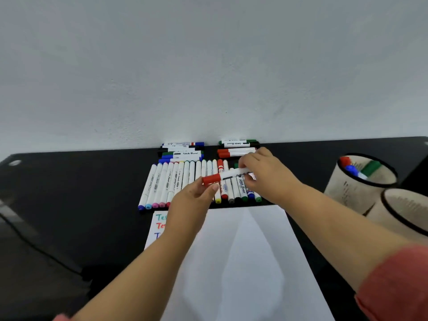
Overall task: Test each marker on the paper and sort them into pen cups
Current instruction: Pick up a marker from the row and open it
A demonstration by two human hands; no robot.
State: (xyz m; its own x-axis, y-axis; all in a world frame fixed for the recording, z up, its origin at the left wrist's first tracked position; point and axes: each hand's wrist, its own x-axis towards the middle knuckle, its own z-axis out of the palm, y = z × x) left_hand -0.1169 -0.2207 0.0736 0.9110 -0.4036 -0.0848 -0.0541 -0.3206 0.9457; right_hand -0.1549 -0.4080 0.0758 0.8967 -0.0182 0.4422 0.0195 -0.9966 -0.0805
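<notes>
Where the view is nearest, a smooth white paper (243,262) lies flat on the glossy black counter (69,205), with the starts of teal, red and blue words at its far left corner. Both forearms reach out over it, the right one in a coral sleeve (393,286). Just past the sheet, the left hand (192,202) pinches the red cap of a marker (228,176) between thumb and fingertips, while the right hand (264,172) curls its grip round the white barrel at the other end; the marker hangs level just above a row (185,181) of slim cylindrical markers lying side by side, white-bodied with coloured caps toward the paper. To the right stand two round beige cups with dark rims, fabric-like and printed. What lies in the near cup (407,212) cannot be told; the far cup (361,179) holds red, blue and green markers leaning against its wall. Beyond the row, two stacks (208,149) of thicker whiteboard markers lie crosswise against a pale matt wall (208,66).
</notes>
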